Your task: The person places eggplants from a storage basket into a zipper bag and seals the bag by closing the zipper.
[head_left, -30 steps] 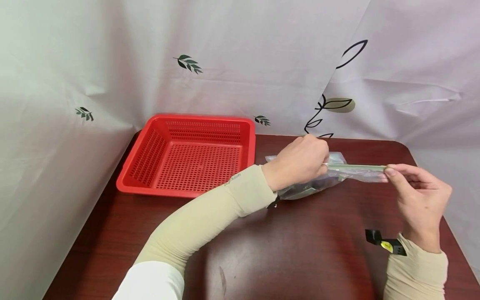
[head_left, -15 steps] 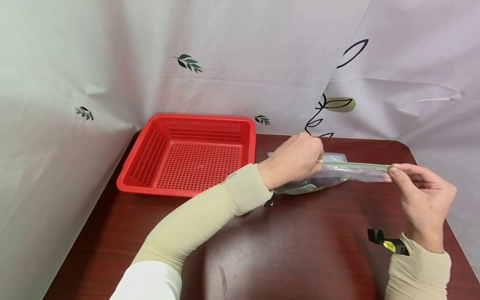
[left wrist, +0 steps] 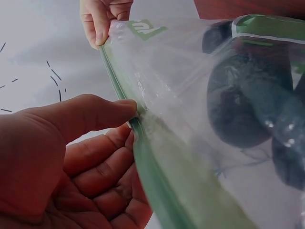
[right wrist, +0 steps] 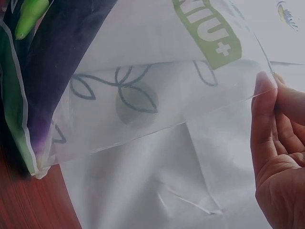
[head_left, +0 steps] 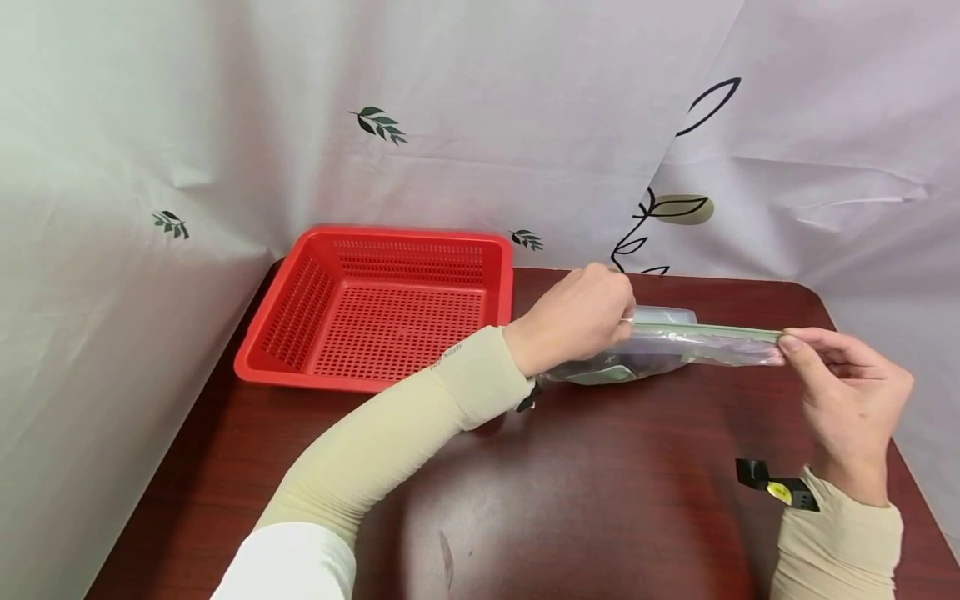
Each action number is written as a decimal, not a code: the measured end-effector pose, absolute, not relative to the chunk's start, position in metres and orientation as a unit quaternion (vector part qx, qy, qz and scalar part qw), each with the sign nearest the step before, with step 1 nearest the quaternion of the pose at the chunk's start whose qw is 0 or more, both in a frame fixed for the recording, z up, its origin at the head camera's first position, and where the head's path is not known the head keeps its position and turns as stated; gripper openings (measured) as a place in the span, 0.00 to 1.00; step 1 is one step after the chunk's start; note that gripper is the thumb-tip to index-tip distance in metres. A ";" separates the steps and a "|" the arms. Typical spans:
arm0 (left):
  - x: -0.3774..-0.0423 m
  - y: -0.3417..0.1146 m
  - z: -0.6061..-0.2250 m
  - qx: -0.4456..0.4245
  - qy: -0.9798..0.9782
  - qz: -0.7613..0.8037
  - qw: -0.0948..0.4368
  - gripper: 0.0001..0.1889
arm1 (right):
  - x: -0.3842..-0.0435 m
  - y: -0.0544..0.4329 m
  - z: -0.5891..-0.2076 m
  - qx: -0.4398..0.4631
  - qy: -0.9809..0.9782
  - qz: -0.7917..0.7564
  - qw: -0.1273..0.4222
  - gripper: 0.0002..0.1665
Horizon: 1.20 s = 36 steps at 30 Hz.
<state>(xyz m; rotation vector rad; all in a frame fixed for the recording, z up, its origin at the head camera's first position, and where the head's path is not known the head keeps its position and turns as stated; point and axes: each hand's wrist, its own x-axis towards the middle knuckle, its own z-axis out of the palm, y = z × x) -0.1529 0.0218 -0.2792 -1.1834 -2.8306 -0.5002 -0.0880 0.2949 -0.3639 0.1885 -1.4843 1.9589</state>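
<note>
A clear zip bag [head_left: 660,346] with a green strip along its top is stretched between my two hands over the right part of the table. My left hand [head_left: 573,321] pinches the zip strip [left wrist: 114,78] between thumb and curled fingers, partway along it. My right hand [head_left: 855,396] pinches the bag's right top corner between thumb and forefinger. Inside the bag lie dark purple eggplants [right wrist: 66,43], one with a green stem [right wrist: 29,16] in the right wrist view. In the left wrist view they look like dark rounded shapes behind the plastic.
A red perforated plastic basket [head_left: 405,383] stands at the back left of the dark reddish-brown table [head_left: 585,500], with nothing seen in it. Pale cloth [head_left: 450,183] with leaf prints hangs behind and beside the table.
My left hand has slid leftward along the zip strip, so more of the strip shows between my hands. My right hand has shifted slightly right and keeps its pinch on the corner.
</note>
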 end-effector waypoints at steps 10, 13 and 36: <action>-0.153 0.016 -0.279 -0.372 -0.912 -0.173 0.004 0.20 | -0.089 0.296 -0.365 0.067 -0.601 0.716 0.350 0.13; -0.153 0.014 -0.278 -0.370 -0.913 -0.175 0.005 0.20 | -0.089 0.298 -0.365 0.067 -0.585 0.730 0.346 0.11; -0.157 -0.002 -0.279 -0.368 -0.911 -0.185 0.002 0.20 | -0.090 0.301 -0.367 0.075 -0.585 0.731 0.343 0.12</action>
